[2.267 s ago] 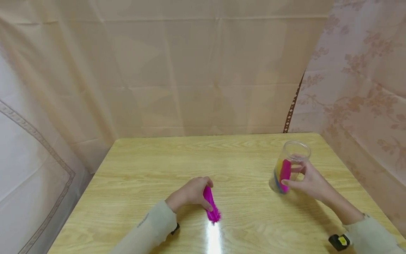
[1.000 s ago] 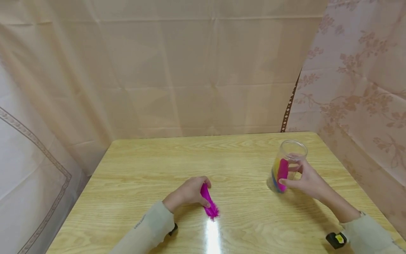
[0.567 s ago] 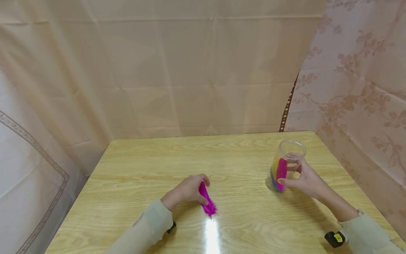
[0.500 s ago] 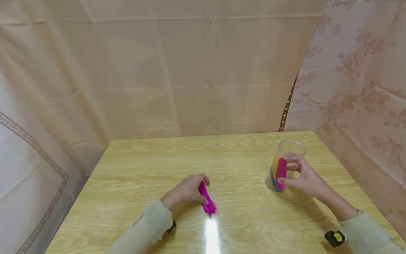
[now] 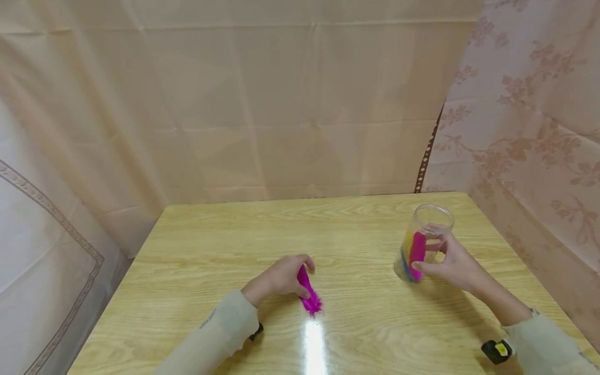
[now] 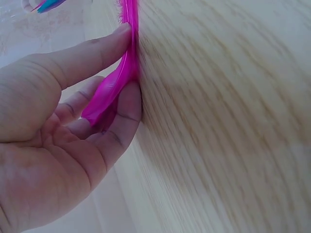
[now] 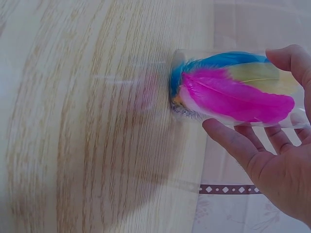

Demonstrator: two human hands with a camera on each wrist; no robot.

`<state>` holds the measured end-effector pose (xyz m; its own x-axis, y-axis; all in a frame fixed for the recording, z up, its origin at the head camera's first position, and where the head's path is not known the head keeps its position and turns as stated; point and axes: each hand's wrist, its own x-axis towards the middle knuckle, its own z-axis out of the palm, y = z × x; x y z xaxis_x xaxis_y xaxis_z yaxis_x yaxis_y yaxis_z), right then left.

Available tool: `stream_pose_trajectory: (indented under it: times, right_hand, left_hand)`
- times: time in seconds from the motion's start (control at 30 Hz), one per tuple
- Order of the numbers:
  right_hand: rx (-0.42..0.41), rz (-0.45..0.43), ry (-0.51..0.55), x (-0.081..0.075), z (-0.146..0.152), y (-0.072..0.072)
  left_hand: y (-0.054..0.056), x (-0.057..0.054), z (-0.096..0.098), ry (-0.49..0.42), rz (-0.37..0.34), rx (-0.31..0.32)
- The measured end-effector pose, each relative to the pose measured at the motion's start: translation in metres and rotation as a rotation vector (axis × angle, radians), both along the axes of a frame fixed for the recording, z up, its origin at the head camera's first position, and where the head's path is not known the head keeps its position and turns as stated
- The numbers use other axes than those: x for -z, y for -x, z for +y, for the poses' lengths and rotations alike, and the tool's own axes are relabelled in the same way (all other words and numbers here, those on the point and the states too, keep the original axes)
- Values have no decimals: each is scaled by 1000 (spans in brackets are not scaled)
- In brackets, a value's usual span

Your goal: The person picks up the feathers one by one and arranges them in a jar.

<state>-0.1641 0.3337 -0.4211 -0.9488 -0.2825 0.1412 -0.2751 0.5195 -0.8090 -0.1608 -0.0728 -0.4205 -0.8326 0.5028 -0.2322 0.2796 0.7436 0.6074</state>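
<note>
My left hand (image 5: 281, 276) pinches a magenta feather (image 5: 310, 299) between thumb and fingers, low over the table at its front middle. The feather's downy end points toward the person. In the left wrist view, the thumb (image 6: 99, 56) presses the shaft and the smooth tip curves in toward the palm. On the right, my right hand (image 5: 452, 265) grips a clear cylindrical cup (image 5: 433, 208) that stands upright on the table. Inside the cup are a magenta feather (image 7: 238, 97), a blue feather (image 7: 228, 59) and a yellow feather (image 7: 255, 75), seen through its wall.
The wood-grain table (image 5: 225, 234) carries a bright light reflection (image 5: 314, 349) near its front. A beige curtain (image 5: 290, 104) hangs behind it, and a floral cloth (image 5: 539, 130) hangs along the right. A dark wrist strap (image 5: 497, 351) shows by the right sleeve.
The downy end of the left hand's feather has shifted slightly away from the person. Both hands keep their holds, and the cup stays in place as the head view drifts a little.
</note>
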Motion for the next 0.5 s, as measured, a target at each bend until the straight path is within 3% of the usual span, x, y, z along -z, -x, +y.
stream_pose_trajectory:
  times: [0.5]
  right_hand:
    - [2,-1,-2,2,1,0]
  left_hand:
    - [6,4,3,-22,22,-16]
